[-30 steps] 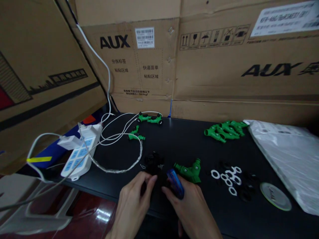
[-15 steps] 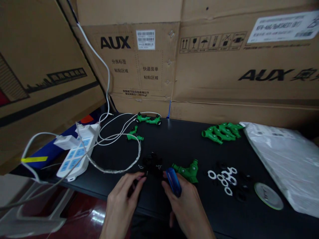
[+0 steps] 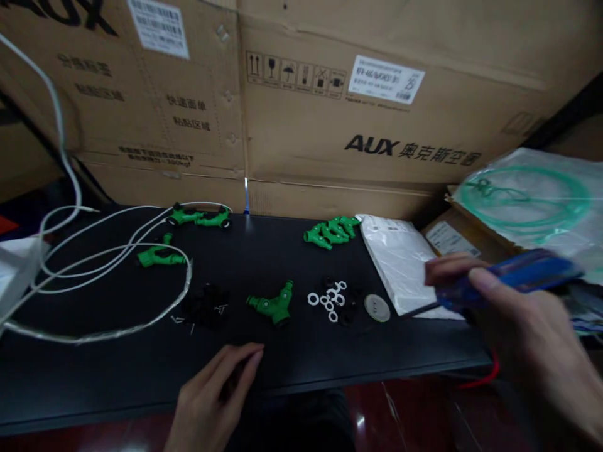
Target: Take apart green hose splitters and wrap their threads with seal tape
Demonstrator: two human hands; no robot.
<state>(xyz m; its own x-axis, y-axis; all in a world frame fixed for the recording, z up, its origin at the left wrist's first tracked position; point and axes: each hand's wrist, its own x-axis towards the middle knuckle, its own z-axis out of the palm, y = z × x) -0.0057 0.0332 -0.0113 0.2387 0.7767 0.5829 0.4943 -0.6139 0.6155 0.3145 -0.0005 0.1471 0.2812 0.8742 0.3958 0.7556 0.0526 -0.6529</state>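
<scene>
My right hand (image 3: 522,326) grips the blue handle of a screwdriver (image 3: 509,279) at the right, its dark shaft pointing left over the white package. Some motion blur softens this hand. My left hand (image 3: 219,392) is over the front of the black table, thumb and forefinger pinched together; anything between the fingertips is too small or hidden to make out. Just beyond it lies a green Y-shaped fitting (image 3: 273,306). A pile of small black parts (image 3: 205,306) with a few small screws (image 3: 220,309) is to the left of that.
White rings (image 3: 333,300) and black parts lie beside a round silver disc (image 3: 377,308). More green fittings (image 3: 332,232) sit behind, near a white package (image 3: 400,257). White cables (image 3: 127,336) loop across the left. Cardboard boxes (image 3: 301,138) wall the back; green tubing (image 3: 527,201) lies at right.
The view has swung to the right. My right hand has moved away from the black pile to the far right with the screwdriver. My left hand, still pinched, is now in front of the green fitting.
</scene>
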